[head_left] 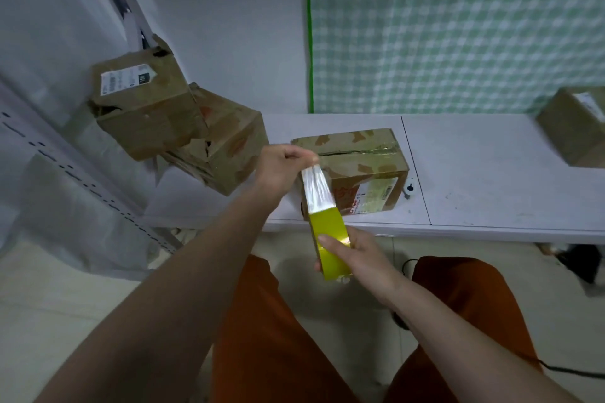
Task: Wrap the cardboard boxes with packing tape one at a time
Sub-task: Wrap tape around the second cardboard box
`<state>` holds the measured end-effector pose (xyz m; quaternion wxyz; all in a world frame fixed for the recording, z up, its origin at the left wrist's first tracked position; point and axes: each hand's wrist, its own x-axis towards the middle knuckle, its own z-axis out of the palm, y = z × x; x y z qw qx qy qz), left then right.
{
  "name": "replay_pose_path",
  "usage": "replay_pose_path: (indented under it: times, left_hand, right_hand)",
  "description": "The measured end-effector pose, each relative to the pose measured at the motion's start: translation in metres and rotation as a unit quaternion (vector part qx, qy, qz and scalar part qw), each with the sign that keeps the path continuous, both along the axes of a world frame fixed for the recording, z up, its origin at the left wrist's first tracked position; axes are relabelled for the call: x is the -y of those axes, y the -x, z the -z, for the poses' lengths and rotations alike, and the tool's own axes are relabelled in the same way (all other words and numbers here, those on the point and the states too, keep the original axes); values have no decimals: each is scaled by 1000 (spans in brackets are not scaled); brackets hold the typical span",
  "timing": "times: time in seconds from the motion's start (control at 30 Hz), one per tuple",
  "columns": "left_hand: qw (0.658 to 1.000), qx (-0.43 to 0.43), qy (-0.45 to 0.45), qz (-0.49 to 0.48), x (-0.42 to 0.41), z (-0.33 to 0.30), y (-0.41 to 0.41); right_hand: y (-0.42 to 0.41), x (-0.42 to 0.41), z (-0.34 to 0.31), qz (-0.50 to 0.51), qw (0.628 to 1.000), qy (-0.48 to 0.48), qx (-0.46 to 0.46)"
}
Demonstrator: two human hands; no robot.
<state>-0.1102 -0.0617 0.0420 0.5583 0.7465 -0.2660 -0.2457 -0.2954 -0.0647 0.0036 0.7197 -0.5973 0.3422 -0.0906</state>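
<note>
Tape is what both my hands are busy with in the head view. My right hand (355,258) is gripping the yellow roll of packing tape (330,245), thumb lying across its shiny outer face and the other fingers curling round behind it, holding it edge-up just in front of the table's near edge. My left hand (281,163) is pinching the free end of the clear tape strip (316,188) between thumb and fingertips, and the strip is stretching taut from the roll up to that pinch, gathering narrow where I am holding it.

Just behind the strip, the brown cardboard box with a red-and-white label on its near side (363,170) is sitting on the white table (491,180), close to the front edge. Its top flaps are meeting along a dark seam, and glossy tape is already shining across the far right part of that seam. My left hand is hovering over the box's near-left corner; whether it is touching the cardboard I cannot tell.

Off the table's left end, two battered brown cardboard boxes (183,127) are leaning together, the upper one carrying a white shipping label. Another brown box (576,127) is resting at the table's far right, in front of a green-and-white checked curtain (458,26). My orange trousers (271,337) are filling the lower frame.
</note>
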Motion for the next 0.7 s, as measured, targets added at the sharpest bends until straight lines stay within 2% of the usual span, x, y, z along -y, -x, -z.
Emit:
replay_pose_path:
  times: [0.2, 0.47, 0.7]
  left_hand:
    - [1000, 8, -7, 13, 18, -5, -16]
    - [999, -4, -50, 8, 36, 20, -27]
    - [998, -15, -54, 10, 40, 26, -30]
  right_hand:
    - [-12, -6, 9, 109, 993, -29, -20]
    - [-27, 3, 14, 136, 985, -84, -63]
    - [-32, 9, 14, 130, 985, -82, -79]
